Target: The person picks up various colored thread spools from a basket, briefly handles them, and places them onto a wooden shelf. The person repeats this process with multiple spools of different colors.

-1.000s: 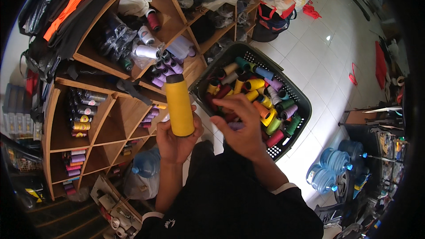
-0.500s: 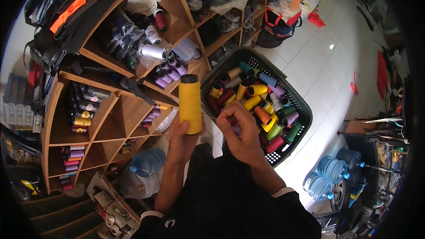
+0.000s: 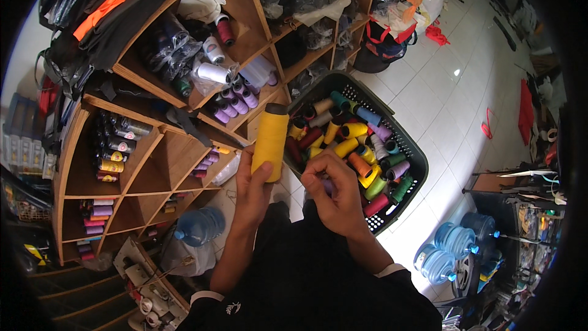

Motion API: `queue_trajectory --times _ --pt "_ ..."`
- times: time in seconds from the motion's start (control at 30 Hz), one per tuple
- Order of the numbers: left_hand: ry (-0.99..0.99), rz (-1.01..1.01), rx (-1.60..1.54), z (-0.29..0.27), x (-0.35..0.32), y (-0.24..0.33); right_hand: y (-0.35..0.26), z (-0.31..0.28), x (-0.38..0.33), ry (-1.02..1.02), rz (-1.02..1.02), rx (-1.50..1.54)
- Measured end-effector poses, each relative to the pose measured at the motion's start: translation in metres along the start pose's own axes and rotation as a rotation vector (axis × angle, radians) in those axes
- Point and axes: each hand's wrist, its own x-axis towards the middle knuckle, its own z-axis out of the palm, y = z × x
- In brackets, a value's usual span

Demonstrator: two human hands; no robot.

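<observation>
My left hand [image 3: 252,191] is wrapped round the lower part of a tall yellow spool of thread [image 3: 272,142], which stands nearly upright with a dark top end. To its right, my right hand [image 3: 338,195] is raised with thumb and forefinger pinched together. The pinch seems to be on the spool's thread, though the strand is too fine to make out clearly now. Beyond and below my right hand sits a dark green plastic basket [image 3: 419,154], full of thread spools in yellow, red, green, orange, blue and purple. My right hand hides part of its near side.
Wooden cubby shelves [image 3: 160,154] on the left hold more spools, such as purple spools [image 3: 231,108]. A blue water bottle [image 3: 201,225] stands below them. More water bottles [image 3: 454,239] are at right on the white tiled floor [image 3: 444,110]. Bags [image 3: 387,41] lie farther back.
The spool has tilted slightly to the right and shifted a little right with my left hand. My right hand keeps its pinch nearly in place. The view has turned slightly.
</observation>
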Motion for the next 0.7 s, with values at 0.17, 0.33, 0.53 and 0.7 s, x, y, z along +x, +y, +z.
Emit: queue_trajectory --times 0.17,0.33,0.53,0.7 --pt "0.035 0.142 0.328 -0.005 0.003 -0.004 -0.006 0.0 0.003 -0.015 -0.006 0.04" --pt "0.021 0.015 0.041 0.0 0.0 0.006 0.01 0.003 0.003 -0.022 0.024 0.038" --pt "-0.028 -0.152 -0.24 0.003 -0.001 0.012 0.024 0.015 0.005 0.01 0.211 0.163" --pt "-0.072 -0.193 -0.233 -0.004 0.0 0.005 0.028 0.015 0.008 -0.048 0.169 0.135"
